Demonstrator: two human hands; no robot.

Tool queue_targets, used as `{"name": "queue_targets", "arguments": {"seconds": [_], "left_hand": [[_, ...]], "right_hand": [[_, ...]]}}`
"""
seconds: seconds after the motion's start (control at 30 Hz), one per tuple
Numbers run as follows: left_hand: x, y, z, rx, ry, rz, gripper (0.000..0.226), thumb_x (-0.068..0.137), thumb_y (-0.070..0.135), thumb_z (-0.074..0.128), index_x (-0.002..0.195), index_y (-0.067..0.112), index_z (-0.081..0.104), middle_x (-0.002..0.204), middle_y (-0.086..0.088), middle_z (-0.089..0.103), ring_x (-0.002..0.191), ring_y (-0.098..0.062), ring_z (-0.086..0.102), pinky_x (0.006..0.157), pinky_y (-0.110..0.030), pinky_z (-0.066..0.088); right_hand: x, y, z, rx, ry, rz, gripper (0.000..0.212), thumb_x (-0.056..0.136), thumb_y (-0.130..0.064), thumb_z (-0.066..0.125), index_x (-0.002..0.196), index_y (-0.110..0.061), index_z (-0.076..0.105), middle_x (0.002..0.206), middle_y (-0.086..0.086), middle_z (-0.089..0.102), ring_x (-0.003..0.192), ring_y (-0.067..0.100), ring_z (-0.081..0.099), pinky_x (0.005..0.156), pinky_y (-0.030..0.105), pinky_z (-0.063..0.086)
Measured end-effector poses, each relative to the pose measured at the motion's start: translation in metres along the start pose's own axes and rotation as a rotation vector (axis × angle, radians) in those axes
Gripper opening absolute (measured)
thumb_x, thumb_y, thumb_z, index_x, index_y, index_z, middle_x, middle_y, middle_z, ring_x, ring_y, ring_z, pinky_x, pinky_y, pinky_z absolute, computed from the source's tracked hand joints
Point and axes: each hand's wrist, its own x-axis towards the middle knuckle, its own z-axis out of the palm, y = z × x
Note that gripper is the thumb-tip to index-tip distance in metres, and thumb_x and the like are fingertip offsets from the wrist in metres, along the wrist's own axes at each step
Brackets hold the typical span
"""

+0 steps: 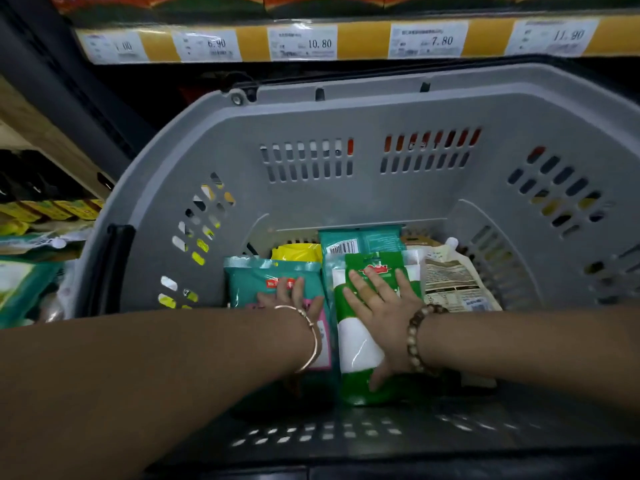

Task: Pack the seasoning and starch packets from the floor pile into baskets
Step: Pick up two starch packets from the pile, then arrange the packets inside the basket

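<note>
Shelf edge strip [360, 39], yellow, carries five white price tags. Left to right:

- first tag [117, 48]: partly legible, ending "00"
- second tag [211, 46]: "6.90"
- third tag [303, 42]: "10.80"
- fourth tag [429, 39]: "7.80"
- fifth tag [554, 37]: "11.90"

Small print on all five is blurred.

In the basket [346, 109]:

- rear teal packet [367, 237]: bears a barcode, digits unreadable
- front teal packet [249, 282] and green packet [360, 341]: each shows a red logo patch, characters not legible
- beige pouch [450, 278]: dense fine print, unreadable
</note>
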Motion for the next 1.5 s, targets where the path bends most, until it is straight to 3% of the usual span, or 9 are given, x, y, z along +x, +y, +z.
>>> {"name": "queue_targets", "arguments": {"seconds": [0.2, 0.4, 0.5, 0.57, 0.73, 0.9, 1.03, 1.2, 1.5], "left_hand": [[0.013, -0.003, 0.015, 0.008, 0.077, -0.016, 0.097, 0.092, 0.036, 0.054, 0.145, 0.015, -0.025, 0.147, -0.023, -0.034, 0.137, -0.048, -0.022, 0.109, -0.065, 0.005], [0.004, -0.015, -0.001, -0.003, 0.038, 0.059, 0.106, 0.087, 0.034, 0.063, 0.146, 0.013, -0.023, 0.149, -0.025, -0.03, 0.139, -0.048, -0.014, 0.111, -0.062, 0.01], [-0.003, -0.035, -0.026, -0.005, -0.019, 0.211, 0.098, 0.079, 0.056, 0.064, 0.151, 0.017, 0.011, 0.156, -0.019, 0.008, 0.139, -0.04, 0.024, 0.108, -0.049, 0.032], [-0.015, -0.047, -0.042, -0.025, -0.026, 0.3, 0.075, 0.084, 0.055, 0.059, 0.141, 0.011, 0.038, 0.141, -0.011, 0.044, 0.123, -0.031, 0.048, 0.096, -0.038, 0.042], [-0.066, -0.09, -0.061, -0.31, 0.302, 0.303, 0.058, 0.092, 0.043, 0.053, 0.14, 0.015, 0.038, 0.134, -0.007, 0.052, 0.117, -0.026, 0.052, 0.094, -0.033, 0.042], [-0.119, -0.152, -0.038, -0.664, 0.767, 0.183, 0.058, 0.089, 0.042, 0.057, 0.141, 0.022, 0.039, 0.141, -0.005, 0.045, 0.129, -0.022, 0.043, 0.105, -0.03, 0.035], [-0.158, -0.191, 0.009, -0.902, 0.983, 0.038, 0.052, 0.089, 0.032, 0.061, 0.136, 0.018, 0.046, 0.139, -0.003, 0.047, 0.126, -0.017, 0.044, 0.096, -0.017, 0.029], [-0.181, -0.227, 0.09, -1.093, 0.982, -0.148, 0.053, 0.088, 0.033, 0.061, 0.137, 0.024, 0.044, 0.14, 0.002, 0.044, 0.121, -0.017, 0.048, 0.094, -0.024, 0.036], [-0.2, -0.27, 0.246, -1.261, 0.89, -0.423, 0.054, 0.091, 0.03, 0.058, 0.141, 0.022, 0.039, 0.145, 0.0, 0.04, 0.128, -0.019, 0.042, 0.099, -0.03, 0.036]], "right_hand": [[0.014, 0.002, -0.002, -0.055, -0.008, -0.025, 0.135, 0.058, -0.086, 0.052, 0.144, -0.017, -0.025, 0.15, 0.009, -0.033, 0.138, 0.033, -0.029, 0.11, 0.058, -0.016], [0.018, 0.011, -0.023, -0.012, -0.12, -0.046, 0.131, 0.061, -0.079, 0.06, 0.147, -0.02, -0.019, 0.153, 0.006, -0.027, 0.142, 0.03, -0.021, 0.113, 0.054, -0.01], [0.014, 0.019, -0.044, 0.033, -0.208, -0.048, 0.112, 0.076, -0.062, 0.062, 0.149, -0.02, -0.01, 0.156, 0.005, -0.019, 0.145, 0.028, -0.007, 0.117, 0.049, 0.005], [0.011, 0.023, -0.062, 0.051, -0.229, 0.001, 0.094, 0.084, -0.057, 0.057, 0.151, -0.016, 0.006, 0.158, 0.009, -0.003, 0.144, 0.031, 0.012, 0.116, 0.045, 0.021], [-0.007, 0.019, -0.12, 0.098, 0.034, 0.139, 0.075, 0.089, -0.054, 0.05, 0.149, -0.019, 0.022, 0.158, 0.013, -0.005, 0.144, 0.031, 0.014, 0.116, 0.04, 0.022], [-0.026, -0.018, -0.175, 0.346, 0.294, 0.146, 0.071, 0.087, -0.047, 0.056, 0.146, -0.019, 0.028, 0.154, 0.012, 0.019, 0.137, 0.027, 0.03, 0.111, 0.034, 0.03], [-0.033, -0.071, -0.217, 0.402, 0.493, 0.096, 0.061, 0.087, -0.043, 0.058, 0.14, -0.019, 0.039, 0.142, 0.009, 0.04, 0.129, 0.024, 0.041, 0.1, 0.027, 0.034], [-0.015, -0.157, -0.256, 0.385, 0.572, -0.056, 0.058, 0.084, -0.043, 0.061, 0.135, -0.02, 0.044, 0.135, 0.011, 0.047, 0.124, 0.026, 0.045, 0.097, 0.027, 0.034], [0.033, -0.315, -0.271, 0.257, 0.382, -0.233, 0.045, 0.093, -0.037, 0.048, 0.133, -0.016, 0.047, 0.134, 0.01, 0.046, 0.12, 0.028, 0.047, 0.094, 0.032, 0.042]]}}
